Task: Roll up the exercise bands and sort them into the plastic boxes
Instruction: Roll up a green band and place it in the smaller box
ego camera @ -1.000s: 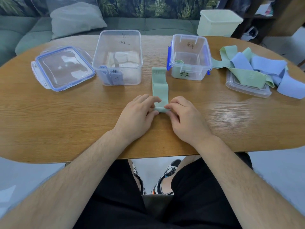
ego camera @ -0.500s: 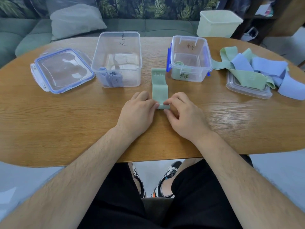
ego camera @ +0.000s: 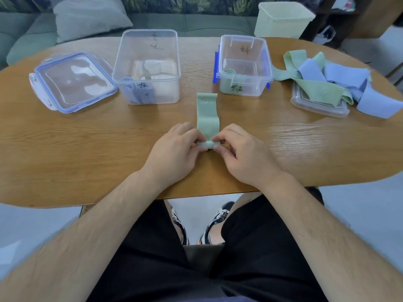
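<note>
A pale green exercise band [ego camera: 207,114] lies flat on the wooden table [ego camera: 87,149], running away from me. Its near end is curled into a small roll between my hands. My left hand [ego camera: 174,153] pinches the roll's left end and my right hand [ego camera: 242,153] pinches its right end. Behind stand two clear plastic boxes: the larger left box [ego camera: 148,66] holds a rolled blue band, and the smaller right box [ego camera: 245,64] with blue clips holds a rolled green band. A heap of loose green and blue bands [ego camera: 327,81] lies at the right.
A clear lid with blue rim [ego camera: 72,81] lies at the left. The band heap rests partly on another clear lid [ego camera: 316,105]. A pale yellow tub [ego camera: 283,20] stands beyond the table, and a sofa with a cushion [ego camera: 87,16] is behind.
The roll at the band's near end has grown and moved forward, and the flat part has become shorter. Both hands have shifted slightly away from me with it.
</note>
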